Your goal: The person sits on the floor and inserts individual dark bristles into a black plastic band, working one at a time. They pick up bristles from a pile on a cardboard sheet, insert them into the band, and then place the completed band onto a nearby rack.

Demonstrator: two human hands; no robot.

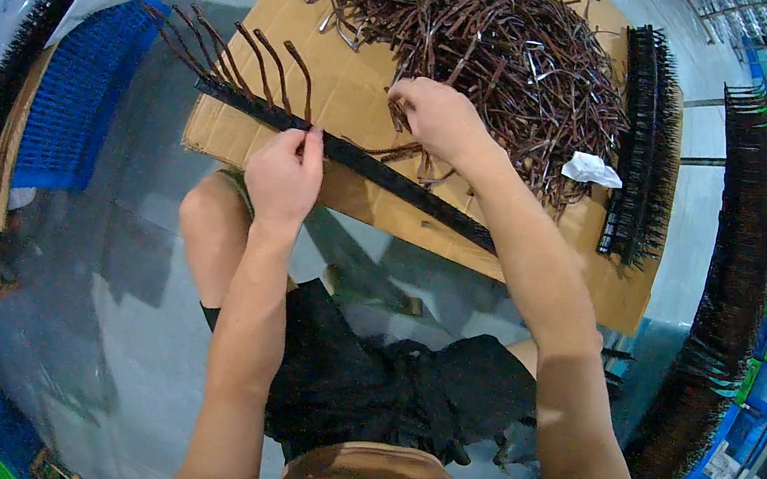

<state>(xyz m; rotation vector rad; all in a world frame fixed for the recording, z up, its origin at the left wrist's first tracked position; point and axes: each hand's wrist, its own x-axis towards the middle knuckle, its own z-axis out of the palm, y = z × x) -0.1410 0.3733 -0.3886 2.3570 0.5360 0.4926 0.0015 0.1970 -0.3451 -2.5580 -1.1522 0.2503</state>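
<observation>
A long black bar (408,186) lies aslant along the near edge of the cardboard. Several dark brown rods with bent tips (270,68) stand up from its left part. My left hand (285,172) is closed on the bar, thumb and fingers pinching beside the base of the rightmost rod. Beyond the bar, at the near left side of a big heap of loose brown rods (507,47), my right hand (439,119) has its fingers curled together. A brown rod shows at those fingertips, though its grip is partly hidden.
Cardboard (230,128) carries the heap. A crumpled white paper (592,170) rests at its right side, beside black bristly bars (645,146). A blue woven crate (78,92) stands at left; a long row of dark rods (729,267) runs along the right.
</observation>
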